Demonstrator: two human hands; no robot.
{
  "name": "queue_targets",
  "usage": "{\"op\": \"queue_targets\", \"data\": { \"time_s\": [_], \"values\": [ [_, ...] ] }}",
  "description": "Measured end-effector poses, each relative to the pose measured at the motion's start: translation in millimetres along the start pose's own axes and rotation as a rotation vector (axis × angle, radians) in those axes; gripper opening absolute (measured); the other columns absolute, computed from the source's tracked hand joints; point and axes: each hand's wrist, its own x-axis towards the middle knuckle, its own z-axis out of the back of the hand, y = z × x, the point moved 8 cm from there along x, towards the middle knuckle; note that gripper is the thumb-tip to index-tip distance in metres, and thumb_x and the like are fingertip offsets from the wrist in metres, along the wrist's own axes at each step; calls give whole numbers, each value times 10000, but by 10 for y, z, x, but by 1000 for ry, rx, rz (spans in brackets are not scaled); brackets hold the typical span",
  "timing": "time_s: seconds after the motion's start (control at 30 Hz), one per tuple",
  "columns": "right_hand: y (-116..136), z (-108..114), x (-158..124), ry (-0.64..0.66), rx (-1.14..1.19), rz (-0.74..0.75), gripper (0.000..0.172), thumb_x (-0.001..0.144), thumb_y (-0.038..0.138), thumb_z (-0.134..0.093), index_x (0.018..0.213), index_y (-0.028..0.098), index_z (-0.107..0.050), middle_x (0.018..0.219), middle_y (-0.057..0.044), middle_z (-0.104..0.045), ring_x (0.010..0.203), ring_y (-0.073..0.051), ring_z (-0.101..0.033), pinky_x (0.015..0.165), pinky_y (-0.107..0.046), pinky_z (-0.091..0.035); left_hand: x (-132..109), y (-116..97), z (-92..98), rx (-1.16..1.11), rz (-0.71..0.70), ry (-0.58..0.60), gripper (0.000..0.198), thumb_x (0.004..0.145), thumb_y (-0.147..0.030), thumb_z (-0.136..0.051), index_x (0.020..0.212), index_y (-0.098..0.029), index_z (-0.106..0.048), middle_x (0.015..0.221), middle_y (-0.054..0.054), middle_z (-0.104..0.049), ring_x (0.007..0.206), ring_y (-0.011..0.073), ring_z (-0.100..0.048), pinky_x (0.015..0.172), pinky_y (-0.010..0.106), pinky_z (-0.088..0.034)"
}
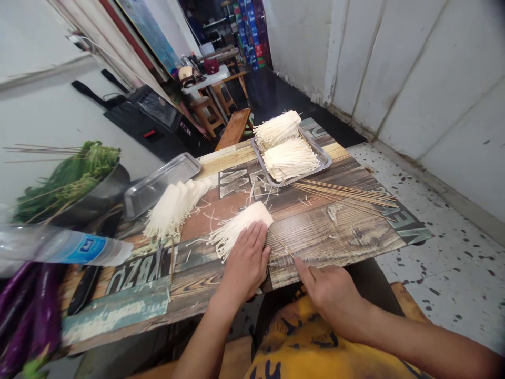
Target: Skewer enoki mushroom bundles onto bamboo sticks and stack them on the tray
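Observation:
My left hand [248, 258] lies flat, fingers stretched out, on a flattened bunch of enoki mushrooms [226, 234] on the table. In the closed fingers of my right hand [333, 295] is a thin bamboo skewer [282, 243], whose far end meets the cut edge of that bunch. How deep the tip sits in the mushrooms cannot be seen. More enoki bunches [169, 208] overlap in a row to the left. Beyond my hands a metal tray [325, 162] holds stacked enoki [292, 158], and loose bamboo skewers [351, 193] lie against its near edge.
At left are a clear plastic tray [138, 196], a metal bowl [114, 187] of leafy greens [74, 173], a plastic bottle [84, 248], purple eggplants [47, 305] and a black-handled knife [84, 289]. The patterned table [315, 231] ends close to my lap. A wooden bench [234, 129] stands beyond.

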Motion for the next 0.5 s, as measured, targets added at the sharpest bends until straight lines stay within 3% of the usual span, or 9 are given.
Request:
{"op": "queue_targets", "data": {
  "time_s": [0.23, 0.4, 0.5],
  "values": [
    [-11, -9, 46, 17, 25, -68, 445, 692, 15, -540, 1133, 3, -603, 594, -25, -626, 465, -145, -543, 457, -297, -258, 13, 1, 7, -23, -4, 3, 488, 974, -290, -330, 1401, -63, -401, 1456, 162, -444, 1387, 241, -357, 1149, 447, -304],
    [-149, 69, -152, 22, 221, -143, 287, 897, 129, -441, 1144, 65, -575, 582, 10, -622, 462, -139, -562, 463, -294, -283, -7, 89, 112, -8, 9, -61, 506, 981, -304, -337, 1440, -92, -337, 1498, 156, -381, 1401, 228, -331, 1145, 444, -310],
    [-199, 113, -275, -37, 312, -127, 305, 950, 115, -332, 1159, 65, -549, 589, 22, -624, 453, -121, -553, 464, -291, -292, -4, 151, 138, 57, 1, -78, 500, 984, -313, -331, 1444, -119, -342, 1501, 139, -380, 1420, 245, -289, 1158, 502, -258]
  ]
}}
